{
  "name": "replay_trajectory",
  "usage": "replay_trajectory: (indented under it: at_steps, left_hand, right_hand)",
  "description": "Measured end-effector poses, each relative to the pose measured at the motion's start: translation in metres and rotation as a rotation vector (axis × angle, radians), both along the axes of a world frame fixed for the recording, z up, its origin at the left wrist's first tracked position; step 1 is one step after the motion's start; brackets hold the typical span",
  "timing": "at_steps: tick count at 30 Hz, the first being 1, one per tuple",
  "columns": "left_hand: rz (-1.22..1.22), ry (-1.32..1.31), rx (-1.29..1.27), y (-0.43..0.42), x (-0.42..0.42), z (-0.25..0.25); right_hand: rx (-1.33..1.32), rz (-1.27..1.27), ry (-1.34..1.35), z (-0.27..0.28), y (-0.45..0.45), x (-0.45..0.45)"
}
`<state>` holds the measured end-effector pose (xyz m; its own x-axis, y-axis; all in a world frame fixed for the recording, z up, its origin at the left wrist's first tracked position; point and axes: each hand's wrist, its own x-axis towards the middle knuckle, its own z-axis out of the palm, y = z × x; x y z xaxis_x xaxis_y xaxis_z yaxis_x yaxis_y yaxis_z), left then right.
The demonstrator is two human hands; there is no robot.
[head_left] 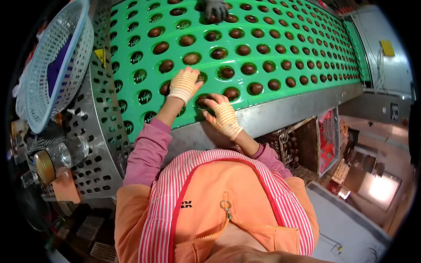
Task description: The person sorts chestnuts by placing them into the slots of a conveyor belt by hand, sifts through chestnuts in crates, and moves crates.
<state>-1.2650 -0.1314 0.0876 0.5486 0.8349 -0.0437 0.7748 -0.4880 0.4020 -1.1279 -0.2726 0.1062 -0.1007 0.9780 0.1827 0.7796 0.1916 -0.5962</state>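
Note:
A green belt point(210, 81) with rows of round cups carries dark brown, egg-shaped pieces point(248, 68). My left hand point(185, 84), in an orange-and-white striped glove with bare fingertips, reaches over the near left rows. Its thumb and fingers are apart beside a cup, and I see nothing held between them. My right hand point(224, 117), gloved alike, is at the belt's near edge. Its bent fingers and thumb close around a brown piece point(202, 101) in a cup of the nearest row. Part of that piece is hidden by the fingers.
Another person's grey-gloved hand point(216, 9) touches the belt's far side. A blue basket point(56, 65) and a glass jar with a gold lid point(45, 166) stand left, by a perforated metal guard point(94, 144). A metal rail point(280, 108) edges the belt. A crate point(307, 142) sits below right.

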Motion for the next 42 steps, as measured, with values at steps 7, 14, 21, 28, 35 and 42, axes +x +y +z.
replay_trajectory:
  at_steps: [7, 14, 21, 28, 35, 42]
  left_hand:
    - [-0.247, -0.203, -0.046, 0.007, 0.005, 0.027]
    - [-0.191, 0.191, 0.406, -0.005, 0.017, -0.038]
    - [0.231, -0.393, -0.321, -0.010, 0.056, 0.012]
    - [-0.462, -0.654, -0.314, -0.159, 0.275, 0.083]
    - [-1.465, 0.272, -0.214, -0.325, 0.452, -0.006]
    - [-1.552, 0.747, 0.000, -0.408, 0.512, -0.083]
  right_hand:
    - [-0.024, -0.238, 0.140, 0.015, -0.078, 0.047]
    - [0.106, -0.607, 0.176, 0.033, -0.166, 0.116]
    - [-0.024, -1.366, 0.102, -0.031, -0.317, 0.280]
    - [-0.387, -2.060, 0.639, -0.113, -0.451, 0.404]
    - [-0.737, -1.954, 0.638, -0.147, -0.454, 0.432]
    - [-0.737, -1.862, 0.710, -0.147, -0.455, 0.439]
